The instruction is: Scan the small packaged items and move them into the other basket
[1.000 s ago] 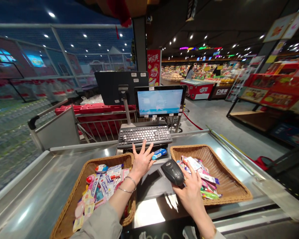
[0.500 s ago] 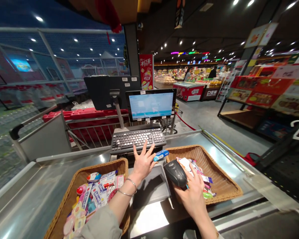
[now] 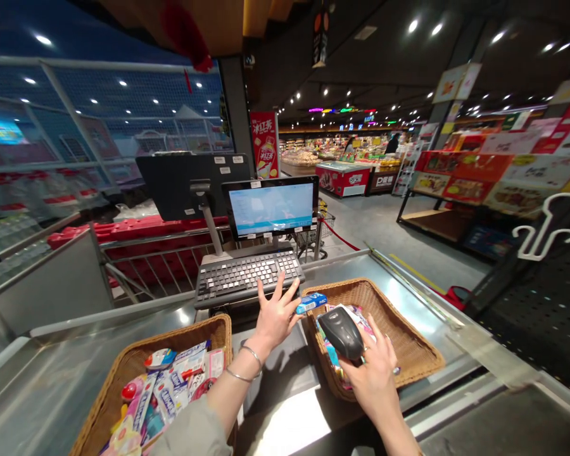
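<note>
My left hand is just in front of the black keyboard, fingers spread. A small blue packet is pinched at its thumb side, over the near-left edge of the right wicker basket. My right hand is wrapped round a black handheld barcode scanner, held above that basket. Beneath the scanner lie colourful small packages, partly hidden by it and the hand. Left of my left forearm, another wicker basket holds several wrapped sweets and toys.
A lit monitor stands behind the keyboard, beside a second screen seen from its back. The metal counter extends under both baskets. A white hook hangs at right. Two people are far back in the shop.
The view has turned slightly right. My right hand and the scanner have moved further over the right basket. My left hand has shifted a little right with the blue packet.
</note>
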### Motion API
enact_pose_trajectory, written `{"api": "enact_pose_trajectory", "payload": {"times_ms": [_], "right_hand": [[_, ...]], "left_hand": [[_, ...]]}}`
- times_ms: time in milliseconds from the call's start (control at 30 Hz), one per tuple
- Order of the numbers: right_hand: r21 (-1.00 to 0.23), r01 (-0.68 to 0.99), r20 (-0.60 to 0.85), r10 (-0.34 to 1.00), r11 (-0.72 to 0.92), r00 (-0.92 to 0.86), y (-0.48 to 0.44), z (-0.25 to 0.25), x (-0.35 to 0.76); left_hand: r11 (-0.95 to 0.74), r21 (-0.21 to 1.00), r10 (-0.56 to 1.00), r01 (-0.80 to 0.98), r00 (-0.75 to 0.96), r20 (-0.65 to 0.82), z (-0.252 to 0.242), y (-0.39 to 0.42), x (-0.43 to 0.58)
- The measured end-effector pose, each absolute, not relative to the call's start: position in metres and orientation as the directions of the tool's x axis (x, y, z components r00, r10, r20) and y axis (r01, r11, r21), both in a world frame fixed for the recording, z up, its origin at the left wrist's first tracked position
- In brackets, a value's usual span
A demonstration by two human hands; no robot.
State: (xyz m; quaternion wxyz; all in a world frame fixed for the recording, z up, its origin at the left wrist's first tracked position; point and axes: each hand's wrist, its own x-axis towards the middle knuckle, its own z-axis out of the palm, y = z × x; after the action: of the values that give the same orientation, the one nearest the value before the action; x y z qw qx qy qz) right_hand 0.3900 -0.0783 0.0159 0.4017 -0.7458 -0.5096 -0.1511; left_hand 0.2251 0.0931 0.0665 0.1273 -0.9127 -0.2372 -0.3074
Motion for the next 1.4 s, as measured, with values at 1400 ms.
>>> {"api": "enact_pose_trajectory", "payload": {"times_ms": [1400], "right_hand": [[-0.571,0.791,0.624,0.51,-0.22,0.592,-0.076,0.007,0.414]], "left_hand": [[-0.859,-0.004,0.393,0.513,0.664,0.636,0.058,0.082,0.248]]}}
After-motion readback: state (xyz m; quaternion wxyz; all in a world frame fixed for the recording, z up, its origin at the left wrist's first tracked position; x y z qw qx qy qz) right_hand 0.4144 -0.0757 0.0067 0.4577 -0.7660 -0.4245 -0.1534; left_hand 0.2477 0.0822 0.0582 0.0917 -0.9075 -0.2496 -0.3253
